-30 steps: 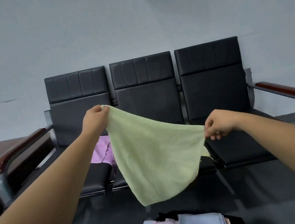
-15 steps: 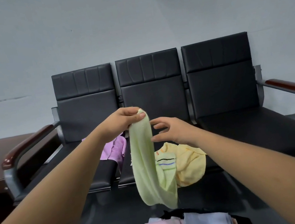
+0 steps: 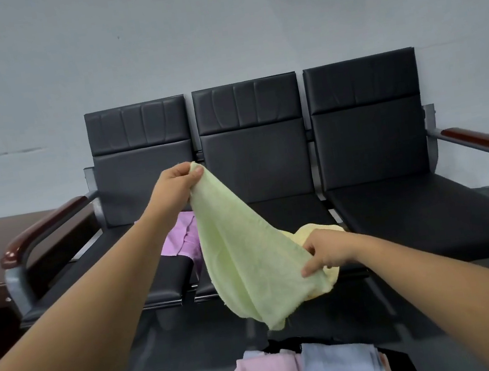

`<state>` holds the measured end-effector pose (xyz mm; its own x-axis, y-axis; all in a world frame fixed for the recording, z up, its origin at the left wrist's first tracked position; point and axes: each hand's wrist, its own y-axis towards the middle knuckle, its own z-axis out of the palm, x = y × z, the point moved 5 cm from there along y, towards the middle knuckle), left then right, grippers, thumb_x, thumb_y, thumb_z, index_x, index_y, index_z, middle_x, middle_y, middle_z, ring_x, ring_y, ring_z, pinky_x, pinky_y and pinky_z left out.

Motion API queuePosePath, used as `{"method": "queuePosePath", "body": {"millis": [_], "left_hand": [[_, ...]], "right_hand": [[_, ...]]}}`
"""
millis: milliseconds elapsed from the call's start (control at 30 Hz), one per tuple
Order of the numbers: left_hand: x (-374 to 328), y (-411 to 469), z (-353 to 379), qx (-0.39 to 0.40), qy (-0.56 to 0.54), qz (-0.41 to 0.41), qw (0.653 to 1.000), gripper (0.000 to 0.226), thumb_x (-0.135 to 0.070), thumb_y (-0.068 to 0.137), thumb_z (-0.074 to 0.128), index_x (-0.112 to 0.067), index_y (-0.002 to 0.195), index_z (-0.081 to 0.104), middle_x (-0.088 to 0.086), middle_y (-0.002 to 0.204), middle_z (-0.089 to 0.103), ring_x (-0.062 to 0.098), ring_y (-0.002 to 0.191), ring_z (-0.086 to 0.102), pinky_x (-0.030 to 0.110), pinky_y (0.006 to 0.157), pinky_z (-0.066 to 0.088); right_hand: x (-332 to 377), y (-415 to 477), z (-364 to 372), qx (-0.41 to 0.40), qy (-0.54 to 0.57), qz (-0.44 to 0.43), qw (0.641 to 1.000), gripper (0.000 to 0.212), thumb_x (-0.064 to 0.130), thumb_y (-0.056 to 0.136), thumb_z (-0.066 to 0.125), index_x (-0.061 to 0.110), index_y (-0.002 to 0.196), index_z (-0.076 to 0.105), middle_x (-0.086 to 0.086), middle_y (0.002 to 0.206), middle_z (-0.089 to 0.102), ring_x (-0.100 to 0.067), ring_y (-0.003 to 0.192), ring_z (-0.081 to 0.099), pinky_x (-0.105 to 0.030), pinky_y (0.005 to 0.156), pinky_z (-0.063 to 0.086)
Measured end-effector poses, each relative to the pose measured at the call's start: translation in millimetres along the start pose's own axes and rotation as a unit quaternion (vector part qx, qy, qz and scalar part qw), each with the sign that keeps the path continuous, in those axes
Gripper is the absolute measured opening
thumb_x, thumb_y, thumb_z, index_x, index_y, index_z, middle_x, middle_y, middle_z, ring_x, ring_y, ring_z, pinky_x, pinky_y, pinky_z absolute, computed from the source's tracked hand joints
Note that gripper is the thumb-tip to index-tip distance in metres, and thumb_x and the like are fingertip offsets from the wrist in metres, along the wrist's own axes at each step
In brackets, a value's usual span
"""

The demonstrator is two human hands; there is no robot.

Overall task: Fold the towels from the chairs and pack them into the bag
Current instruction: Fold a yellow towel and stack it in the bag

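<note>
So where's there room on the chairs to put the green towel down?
The right seat is bare, from the middle seat to the right armrest. So is the left seat beside the left armrest. Crowded: the purple towel and yellow towel near the middle.

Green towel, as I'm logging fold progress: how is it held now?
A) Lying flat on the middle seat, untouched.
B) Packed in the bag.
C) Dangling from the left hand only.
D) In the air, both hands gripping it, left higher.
D: the left hand pinches the top corner of the green towel while the right hand grips a lower edge.
</note>
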<state>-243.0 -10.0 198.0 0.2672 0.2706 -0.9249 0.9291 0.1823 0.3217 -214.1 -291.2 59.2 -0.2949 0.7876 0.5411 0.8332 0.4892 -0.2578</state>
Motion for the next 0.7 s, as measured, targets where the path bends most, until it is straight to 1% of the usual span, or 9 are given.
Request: {"method": "queuePosePath", "body": {"millis": [100, 167, 300, 400, 467, 533, 600, 633, 700], "left_hand": [[12, 4, -17, -0.077, 0.064, -0.007, 0.995, 0.025, -0.025, 0.101, 0.059, -0.007, 0.085, 0.065, 0.002, 0.071, 0.052, 0.017, 0.064, 0.049, 0.031, 0.064, 0.048], [21, 7, -28, -0.098, 0.158, 0.007, 0.983, 0.035, -0.029, 0.100, 0.057, 0.003, 0.086, 0.060, 0.007, 0.069, 0.045, 0.019, 0.063, 0.042, 0.031, 0.063, 0.040], [34, 6, -48, -0.141, 0.271, -0.006, 0.952, 0.034, -0.030, 0.100, 0.056, 0.000, 0.084, 0.060, 0.007, 0.067, 0.051, 0.025, 0.065, 0.049, 0.031, 0.060, 0.038], [15, -1, -50, -0.187, 0.279, 0.013, 0.942, 0.031, -0.027, 0.103, 0.052, 0.000, 0.087, 0.054, 0.007, 0.076, 0.053, 0.024, 0.068, 0.048, 0.024, 0.053, 0.035], [-5, 0, -48, -0.204, 0.260, 0.021, 0.943, 0.031, -0.027, 0.104, 0.048, 0.001, 0.091, 0.052, 0.011, 0.082, 0.055, 0.026, 0.073, 0.048, 0.030, 0.055, 0.038], [-30, 3, -45, -0.191, 0.144, 0.015, 0.971, 0.027, -0.025, 0.103, 0.049, -0.001, 0.093, 0.058, 0.014, 0.083, 0.060, 0.027, 0.076, 0.054, 0.037, 0.062, 0.050], [-65, -1, -35, -0.106, -0.116, 0.022, 0.987, 0.023, -0.019, 0.104, 0.049, -0.009, 0.097, 0.069, 0.008, 0.086, 0.070, 0.024, 0.080, 0.065, 0.033, 0.064, 0.059], [-86, -6, -31, -0.050, -0.230, 0.036, 0.971, 0.030, -0.020, 0.104, 0.047, -0.009, 0.100, 0.075, 0.007, 0.089, 0.075, 0.021, 0.083, 0.071, 0.031, 0.067, 0.060], [-124, -14, -26, 0.029, -0.324, 0.064, 0.944, 0.044, -0.029, 0.104, 0.042, -0.010, 0.099, 0.081, 0.004, 0.092, 0.078, 0.017, 0.088, 0.075, 0.028, 0.070, 0.060]], "right_hand": [[-35, -6, -10, -0.033, 0.017, 0.060, 0.998, 0.021, 0.026, 0.086, 0.079, 0.010, 0.098, 0.075, -0.003, 0.091, 0.072, -0.018, 0.084, 0.067, -0.026, 0.073, 0.051], [-53, -11, -26, -0.099, 0.161, 0.082, 0.979, 0.018, 0.021, 0.085, 0.080, 0.007, 0.095, 0.074, -0.005, 0.090, 0.074, -0.019, 0.085, 0.069, -0.032, 0.076, 0.056], [-54, -27, -67, -0.228, 0.470, 0.060, 0.851, 0.025, 0.015, 0.080, 0.084, 0.010, 0.103, 0.076, -0.007, 0.108, 0.077, -0.025, 0.111, 0.066, -0.047, 0.092, 0.055], [-22, -38, -100, -0.256, 0.520, 0.007, 0.815, 0.025, 0.011, 0.087, 0.077, 0.007, 0.111, 0.070, -0.011, 0.109, 0.076, -0.028, 0.110, 0.069, -0.045, 0.096, 0.054], [10, -47, -123, -0.257, 0.548, -0.051, 0.794, 0.024, 0.008, 0.095, 0.067, 0.004, 0.119, 0.066, -0.014, 0.109, 0.076, -0.027, 0.104, 0.073, -0.043, 0.092, 0.057], [46, -61, -149, -0.243, 0.575, -0.123, 0.772, 0.022, 0.009, 0.098, 0.062, 0.005, 0.119, 0.066, -0.012, 0.104, 0.076, -0.025, 0.097, 0.073, -0.040, 0.086, 0.061], [79, -81, -177, -0.214, 0.595, -0.208, 0.747, 0.018, 0.016, 0.098, 0.061, 0.011, 0.110, 0.072, -0.006, 0.097, 0.076, -0.021, 0.093, 0.071, -0.036, 0.082, 0.061], [93, -93, -190, -0.200, 0.607, -0.251, 0.727, 0.020, 0.019, 0.099, 0.057, 0.013, 0.105, 0.075, -0.004, 0.097, 0.077, -0.020, 0.093, 0.071, -0.035, 0.081, 0.061], [111, -114, -209, -0.173, 0.628, -0.310, 0.693, 0.032, 0.023, 0.100, 0.049, 0.013, 0.101, 0.079, -0.005, 0.099, 0.078, -0.019, 0.095, 0.073, -0.034, 0.082, 0.060]]}}
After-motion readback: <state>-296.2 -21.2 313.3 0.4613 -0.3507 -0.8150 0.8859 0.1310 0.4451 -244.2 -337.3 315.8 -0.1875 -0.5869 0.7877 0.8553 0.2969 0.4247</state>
